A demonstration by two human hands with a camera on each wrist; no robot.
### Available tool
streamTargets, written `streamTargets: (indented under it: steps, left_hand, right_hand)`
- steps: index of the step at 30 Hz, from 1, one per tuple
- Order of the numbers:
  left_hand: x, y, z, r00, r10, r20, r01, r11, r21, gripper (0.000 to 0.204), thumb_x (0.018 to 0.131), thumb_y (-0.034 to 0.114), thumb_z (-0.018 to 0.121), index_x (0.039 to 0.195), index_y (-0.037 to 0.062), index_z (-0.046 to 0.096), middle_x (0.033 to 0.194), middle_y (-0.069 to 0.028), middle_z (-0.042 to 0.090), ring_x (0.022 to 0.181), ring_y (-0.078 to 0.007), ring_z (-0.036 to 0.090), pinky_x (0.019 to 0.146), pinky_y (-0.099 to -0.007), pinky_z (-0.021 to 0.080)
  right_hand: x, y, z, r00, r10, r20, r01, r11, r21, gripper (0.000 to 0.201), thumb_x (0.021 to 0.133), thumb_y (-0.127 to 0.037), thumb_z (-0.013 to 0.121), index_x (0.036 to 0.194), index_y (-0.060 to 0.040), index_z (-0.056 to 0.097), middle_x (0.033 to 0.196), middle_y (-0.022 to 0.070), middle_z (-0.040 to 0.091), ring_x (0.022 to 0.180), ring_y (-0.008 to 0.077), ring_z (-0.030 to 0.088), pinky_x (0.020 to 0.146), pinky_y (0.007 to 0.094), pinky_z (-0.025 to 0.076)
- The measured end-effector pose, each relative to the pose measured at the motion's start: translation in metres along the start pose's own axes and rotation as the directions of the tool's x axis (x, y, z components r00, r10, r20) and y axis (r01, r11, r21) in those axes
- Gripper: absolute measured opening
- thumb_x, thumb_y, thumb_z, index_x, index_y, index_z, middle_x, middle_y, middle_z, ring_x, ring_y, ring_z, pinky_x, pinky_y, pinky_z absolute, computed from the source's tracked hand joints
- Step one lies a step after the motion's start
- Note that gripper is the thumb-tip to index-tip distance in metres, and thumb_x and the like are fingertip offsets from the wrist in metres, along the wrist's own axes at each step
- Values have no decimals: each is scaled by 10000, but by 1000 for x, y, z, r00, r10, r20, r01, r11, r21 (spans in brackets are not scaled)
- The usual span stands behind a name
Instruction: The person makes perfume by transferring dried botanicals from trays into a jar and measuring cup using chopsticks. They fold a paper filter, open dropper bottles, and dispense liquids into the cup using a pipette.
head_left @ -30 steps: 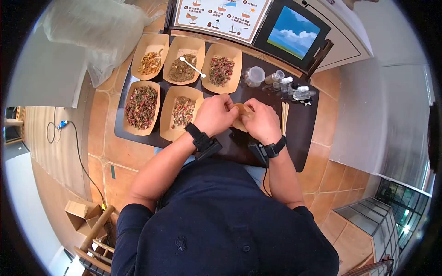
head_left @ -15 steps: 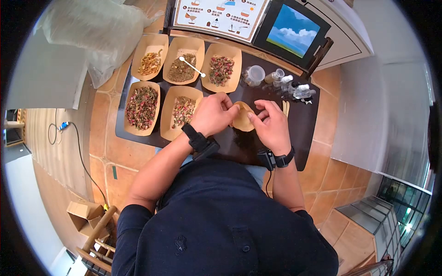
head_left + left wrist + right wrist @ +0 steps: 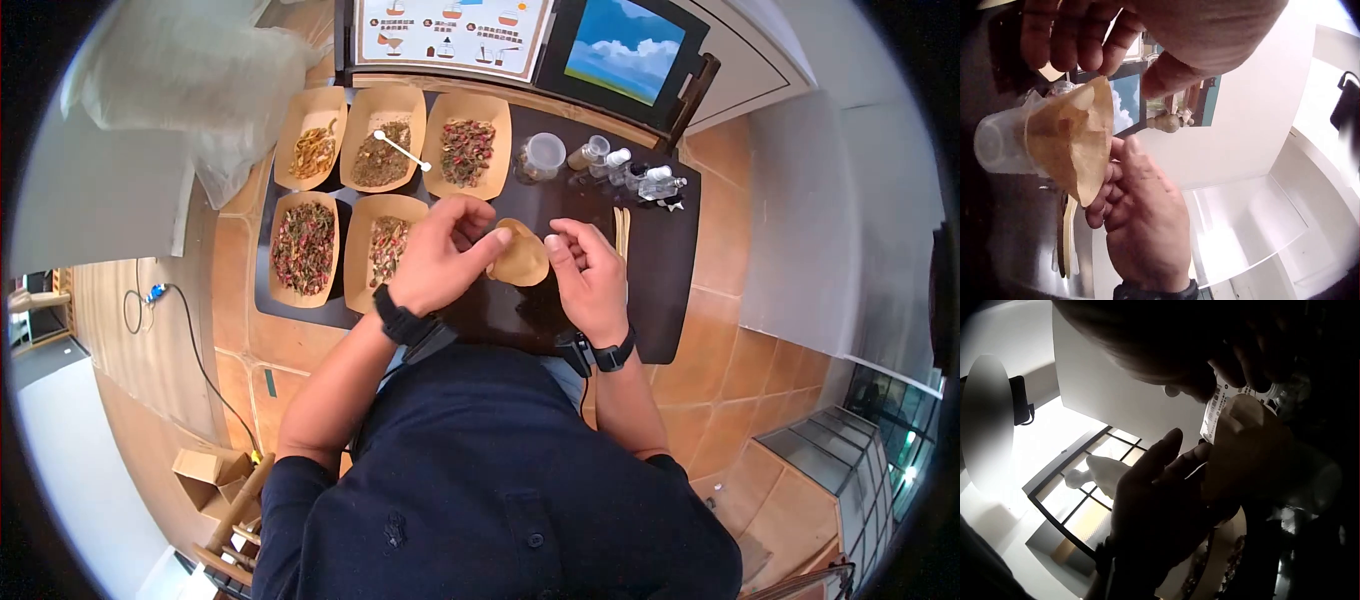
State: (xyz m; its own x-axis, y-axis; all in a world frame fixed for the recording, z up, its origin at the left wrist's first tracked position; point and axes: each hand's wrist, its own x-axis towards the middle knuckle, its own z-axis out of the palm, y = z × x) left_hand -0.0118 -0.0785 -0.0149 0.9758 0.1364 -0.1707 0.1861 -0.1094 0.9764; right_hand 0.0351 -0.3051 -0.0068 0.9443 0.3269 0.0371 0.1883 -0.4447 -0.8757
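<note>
A tan paper cone (image 3: 522, 260) lies between the two hands in the head view. Seen from the left wrist, this cone (image 3: 1072, 147) stands with its narrow part inside a clear plastic cup (image 3: 1002, 142). The left hand (image 3: 440, 258) has loosely bent fingers, its thumb tip at the paper's left edge; contact cannot be told. On the other side, the right hand (image 3: 596, 285) is beside the right edge with its thumb raised and fingers relaxed. Dark in the right wrist view are the cone (image 3: 1241, 440) and the left hand (image 3: 1154, 509) next to it.
Paper trays of dried flowers and herbs, one a rose mix (image 3: 468, 150), stand at the left and back. A white spoon (image 3: 402, 151) lies across one tray. A lidded jar (image 3: 541, 157), small bottles (image 3: 656, 186) and wooden sticks (image 3: 622, 235) are at the right.
The right hand has let go of the paper and moved right. The left hand's grip has loosened, and the paper stands more widely opened. The head view has shifted slightly.
</note>
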Motion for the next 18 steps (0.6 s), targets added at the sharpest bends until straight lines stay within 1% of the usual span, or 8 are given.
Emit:
streamTargets:
  steps: [1, 2, 4, 5, 6, 9, 15, 18]
  left_hand:
    - [-1, -2, -8, 999, 3, 46, -6, 997, 72, 488, 952, 236, 871, 1326, 8, 657, 1143, -79, 713, 1044, -141, 680, 924, -305, 558]
    - [-3, -3, -13, 998, 2, 55, -6, 997, 78, 488, 952, 236, 871, 1326, 8, 657, 1143, -79, 713, 1044, -141, 680, 924, -305, 558]
    - [-12, 5, -21, 963, 239, 122, -261, 942, 210, 550, 900, 193, 902, 1365, 34, 654, 1228, -82, 692, 1125, -179, 668, 977, -344, 555]
    - [-14, 6, -23, 960, 221, 171, -251, 951, 181, 668, 811, 131, 936, 1407, 64, 641, 1361, -105, 654, 1248, -260, 644, 1053, -394, 536]
    - [-15, 6, -23, 960, 219, 175, -250, 950, 185, 668, 811, 131, 936, 1407, 64, 641, 1361, -105, 654, 1248, -260, 644, 1053, -394, 536]
    - [-14, 4, -22, 894, 330, 304, -412, 872, 265, 702, 723, 13, 896, 1374, 103, 651, 1499, -165, 595, 1429, -377, 553, 1174, -454, 473]
    - [-14, -1, -13, 897, 309, 316, -412, 843, 346, 456, 777, -102, 707, 1187, 94, 680, 1526, -202, 545, 1441, -439, 493, 1195, -496, 449]
    - [-9, -12, -10, 903, 328, 279, -415, 832, 368, 308, 800, -94, 727, 1055, 76, 698, 1533, -188, 566, 1443, -405, 521, 1199, -472, 440]
  right_hand:
    - [-1, -3, -4, 999, -41, -20, 41, 999, 0, 290, 1026, -163, 784, 1248, 17, 733, 1023, 114, 722, 802, 144, 669, 709, 291, 553]
    - [-1, -3, -7, 999, -36, -28, 36, 999, 4, 290, 1026, -163, 784, 1248, 17, 733, 1023, 114, 722, 802, 144, 669, 709, 291, 553]
    - [-2, -1, -12, 980, -196, 22, 196, 980, 35, 324, 1034, -182, 777, 1301, -4, 734, 1183, 142, 699, 953, 212, 696, 818, 327, 574]
    - [-3, -1, -16, 977, -189, 99, 185, 982, 50, 351, 994, -69, 742, 1340, -16, 723, 1294, 173, 657, 1127, 304, 690, 955, 377, 568]
    - [-4, -1, -16, 978, -187, 95, 182, 982, 53, 351, 994, -69, 742, 1340, -16, 723, 1294, 173, 657, 1127, 304, 690, 955, 377, 568]
    - [-5, 6, -15, 938, -266, 222, 260, 964, 59, 634, 775, 153, 542, 1356, -41, 710, 1460, 229, 549, 1355, 413, 591, 1121, 438, 502]
    - [-1, 18, -6, 914, -340, 220, 373, 918, -132, 539, 781, 147, 575, 1258, -56, 724, 1447, 222, 558, 1322, 432, 594, 1100, 474, 519]
    - [1, 21, -5, 904, -367, 218, 407, 896, -180, 421, 807, 123, 615, 1184, -37, 714, 1404, 216, 585, 1285, 429, 610, 1077, 484, 530]
